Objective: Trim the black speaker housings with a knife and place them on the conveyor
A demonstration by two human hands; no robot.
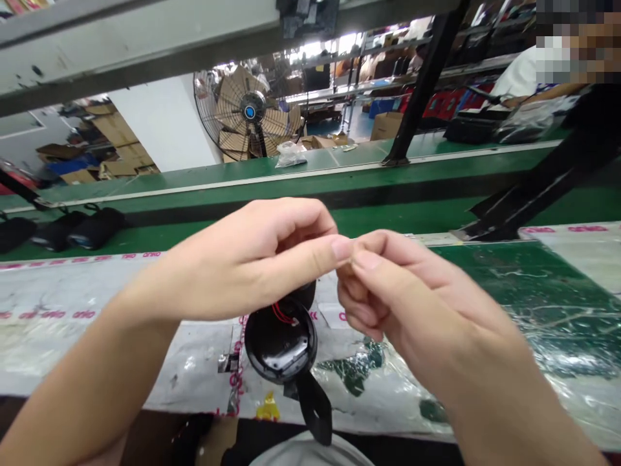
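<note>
My left hand (252, 259) and my right hand (402, 298) meet fingertip to fingertip above the bench, both closed in a pinch on something too small to make out. Under my left hand hangs a glossy black round part (280, 340) with a red wire at its top and a black strap (315, 408) trailing below it. My left palm appears to hold the part's upper end; the contact itself is hidden.
The bench is covered in clear plastic sheet (97, 323) with pink print. Beyond it runs a green conveyor (291, 181). Black pouches (72, 230) lie at far left, a fan (250, 113) stands behind, and another person (557, 71) is at far right.
</note>
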